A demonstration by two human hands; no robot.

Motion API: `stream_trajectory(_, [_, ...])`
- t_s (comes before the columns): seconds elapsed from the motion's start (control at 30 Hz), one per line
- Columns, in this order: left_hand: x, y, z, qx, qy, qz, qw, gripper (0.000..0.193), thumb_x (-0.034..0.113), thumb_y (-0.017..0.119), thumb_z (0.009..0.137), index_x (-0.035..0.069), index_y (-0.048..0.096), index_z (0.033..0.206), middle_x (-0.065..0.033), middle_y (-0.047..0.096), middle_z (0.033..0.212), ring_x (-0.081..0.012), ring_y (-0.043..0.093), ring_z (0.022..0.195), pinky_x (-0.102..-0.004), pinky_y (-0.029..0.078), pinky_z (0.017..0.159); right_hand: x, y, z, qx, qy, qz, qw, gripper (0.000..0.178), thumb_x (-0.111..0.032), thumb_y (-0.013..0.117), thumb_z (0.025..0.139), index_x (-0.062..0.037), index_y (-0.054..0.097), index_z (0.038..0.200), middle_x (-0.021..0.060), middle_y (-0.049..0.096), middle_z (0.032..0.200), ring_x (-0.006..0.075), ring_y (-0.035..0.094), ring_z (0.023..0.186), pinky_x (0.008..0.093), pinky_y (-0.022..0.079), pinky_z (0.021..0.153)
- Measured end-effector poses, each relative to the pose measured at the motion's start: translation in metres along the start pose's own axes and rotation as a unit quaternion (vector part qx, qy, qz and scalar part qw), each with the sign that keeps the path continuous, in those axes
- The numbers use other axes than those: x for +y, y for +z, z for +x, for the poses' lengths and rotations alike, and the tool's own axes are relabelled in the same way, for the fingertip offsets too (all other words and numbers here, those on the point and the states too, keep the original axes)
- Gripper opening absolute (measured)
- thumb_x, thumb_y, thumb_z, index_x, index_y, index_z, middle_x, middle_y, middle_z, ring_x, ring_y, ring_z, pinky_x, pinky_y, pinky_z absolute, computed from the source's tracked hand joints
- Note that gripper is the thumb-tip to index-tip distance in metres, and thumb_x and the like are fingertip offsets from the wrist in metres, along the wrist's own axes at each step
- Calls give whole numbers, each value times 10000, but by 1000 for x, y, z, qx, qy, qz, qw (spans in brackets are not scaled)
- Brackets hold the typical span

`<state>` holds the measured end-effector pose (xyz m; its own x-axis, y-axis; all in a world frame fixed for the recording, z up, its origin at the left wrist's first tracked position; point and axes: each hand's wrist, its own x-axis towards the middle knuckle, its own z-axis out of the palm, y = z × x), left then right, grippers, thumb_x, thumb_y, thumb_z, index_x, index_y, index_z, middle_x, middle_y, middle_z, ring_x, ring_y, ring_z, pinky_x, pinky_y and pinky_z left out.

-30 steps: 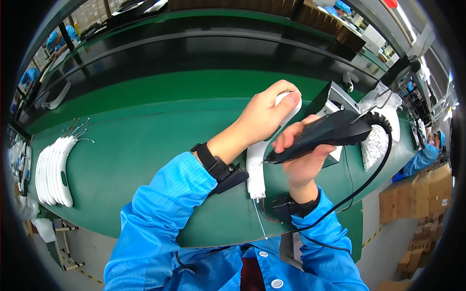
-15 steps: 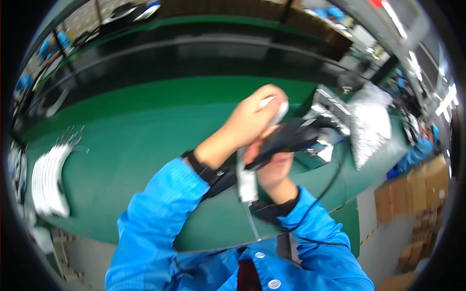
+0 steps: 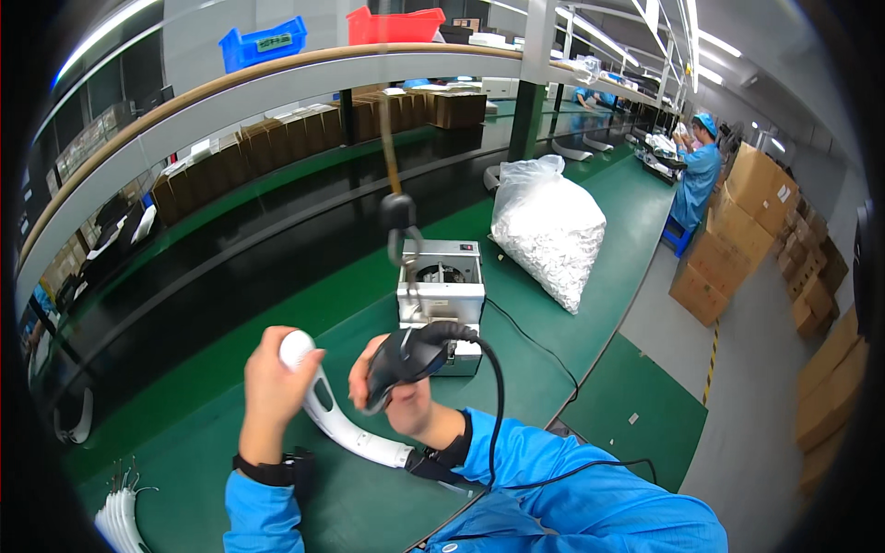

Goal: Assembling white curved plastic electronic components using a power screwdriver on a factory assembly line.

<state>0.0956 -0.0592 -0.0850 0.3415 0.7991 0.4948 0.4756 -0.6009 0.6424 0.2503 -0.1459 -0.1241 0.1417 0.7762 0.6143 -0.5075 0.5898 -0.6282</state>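
Observation:
My left hand is closed round the rounded upper end of a curved white plastic piece with a long slot. The piece slants down to the right, its lower end near my right wrist. A thin pale strip shows past that end. My right hand is wrapped round a black corded handheld tool just right of the white piece; its exact kind is unclear. A black cord loops from the tool down past my right sleeve. Behind my right hand stands a silver box-shaped machine.
A clear bag of small white parts lies on the green bench beyond the machine. Several curved white pieces with wires sit at the lower left. A hook hangs overhead. Cartons and a seated co-worker are at right.
My view has swung up and to the right. My hands have moved apart, and the white piece now shows along its length between them. Both hands keep their hold.

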Motion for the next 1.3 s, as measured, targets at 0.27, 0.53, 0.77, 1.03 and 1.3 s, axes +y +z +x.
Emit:
stream_trajectory(0.27, [-83,-63,26,254,-81,124,956,300,245,608,869,102,551,1127,-111,649,847,-183,621,721,-317,493,653,5,-36,8,58,-47,-121,990,681,-618,540,830,-22,426,1139,86,532,786,136,522,657,267,443,604])
stream_trajectory(0.53, [-149,1,-6,58,-126,-20,990,241,126,620,858,24,523,1054,-78,578,954,-140,580,706,-276,481,684,7,-35,4,31,-17,-156,987,626,-593,509,864,-16,444,1097,71,518,803,128,502,653,261,435,592])
stream_trajectory(0.77, [-152,9,-23,53,-216,-183,957,130,122,567,896,13,569,966,-23,587,860,-88,569,697,-224,442,652,12,-28,5,13,12,-155,988,586,-576,533,855,-43,415,1069,34,521,753,95,514,632,234,428,582])
stream_trajectory(1.03, [-149,9,-26,23,-191,-162,968,114,120,562,906,8,581,900,0,575,790,-73,550,712,-215,448,682,17,-27,-2,0,72,-246,967,683,-598,575,827,-36,459,1197,31,571,830,120,553,729,271,459,666])
stream_trajectory(1.3, [-154,10,-25,12,-165,-133,977,124,127,570,902,8,590,873,6,573,766,-72,543,701,-207,435,657,27,-32,-4,-2,59,-242,969,711,-615,566,820,-31,441,1206,40,583,863,121,553,771,276,459,700])
